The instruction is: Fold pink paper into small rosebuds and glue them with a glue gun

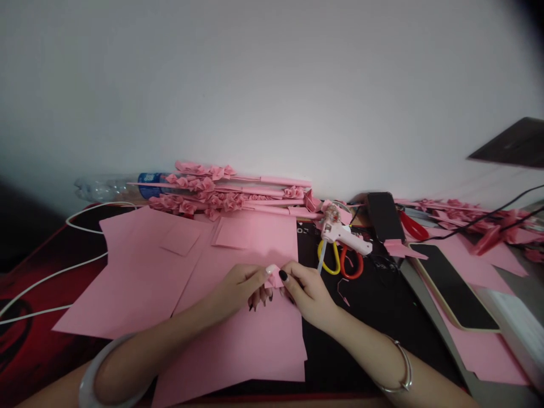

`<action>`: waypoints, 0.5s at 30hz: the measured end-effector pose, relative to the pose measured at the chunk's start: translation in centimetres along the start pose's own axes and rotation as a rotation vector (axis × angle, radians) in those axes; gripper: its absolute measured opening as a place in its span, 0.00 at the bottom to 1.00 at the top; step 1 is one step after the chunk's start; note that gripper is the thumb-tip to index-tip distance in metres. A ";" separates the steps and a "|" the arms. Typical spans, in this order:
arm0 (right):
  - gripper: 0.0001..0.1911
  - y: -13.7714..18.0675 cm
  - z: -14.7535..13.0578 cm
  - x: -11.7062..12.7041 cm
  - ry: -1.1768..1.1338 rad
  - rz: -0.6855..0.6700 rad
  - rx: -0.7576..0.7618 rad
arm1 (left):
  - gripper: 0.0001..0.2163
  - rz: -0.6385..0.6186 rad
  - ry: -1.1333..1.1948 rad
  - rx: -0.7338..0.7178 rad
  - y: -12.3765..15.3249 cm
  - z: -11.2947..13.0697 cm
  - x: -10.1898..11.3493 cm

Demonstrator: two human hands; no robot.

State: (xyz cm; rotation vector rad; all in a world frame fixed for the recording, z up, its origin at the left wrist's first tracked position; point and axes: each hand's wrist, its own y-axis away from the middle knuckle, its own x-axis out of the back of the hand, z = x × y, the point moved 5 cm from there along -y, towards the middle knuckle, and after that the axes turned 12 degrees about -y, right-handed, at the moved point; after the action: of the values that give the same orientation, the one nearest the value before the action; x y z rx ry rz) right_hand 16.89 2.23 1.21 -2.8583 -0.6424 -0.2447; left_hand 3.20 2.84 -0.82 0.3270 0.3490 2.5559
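Note:
A small folded piece of pink paper (274, 277) is pinched between my two hands, above large pink sheets. My left hand (249, 286) grips its left side, thumb on top and the other fingers curled below. On the right side, my right hand (309, 292) presses it between thumb and fingers. Part of the folded paper is hidden by my fingertips. Beneath my hands lie large pink paper sheets (238, 340). Just beyond them is a stack of small pink paper squares (233, 232), with a single square (181, 239) to its left.
Pink paper flowers (229, 201) on long stems lie along the wall, by a plastic bottle (110, 187). Right of my hands are a glue gun (346, 235) and scissors with yellow and red handles (352, 263). Two phones (385, 215) and a white cable (38, 283) flank the workspace.

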 end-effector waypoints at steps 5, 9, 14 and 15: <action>0.12 0.1 0.2 0.0 -0.010 0.000 0.012 | 0.24 -0.049 -0.033 -0.003 0.0 0.0 -0.1; 0.12 0.1 0.2 0.0 -0.020 0.003 0.012 | 0.24 -0.077 -0.055 -0.034 0.0 0.1 -0.2; 0.12 0.0 0.0 -0.1 -0.041 0.005 0.002 | 0.21 -0.078 -0.063 -0.079 0.0 0.4 -0.3; 0.12 0.0 0.0 -0.1 -0.041 0.004 0.004 | 0.21 -0.071 -0.058 -0.083 0.0 0.4 -0.3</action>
State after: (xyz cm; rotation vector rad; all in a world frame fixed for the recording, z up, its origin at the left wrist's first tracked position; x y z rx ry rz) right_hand 16.81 2.22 1.20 -2.8672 -0.6438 -0.1845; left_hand 3.58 2.69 -0.51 0.3507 0.2284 2.4776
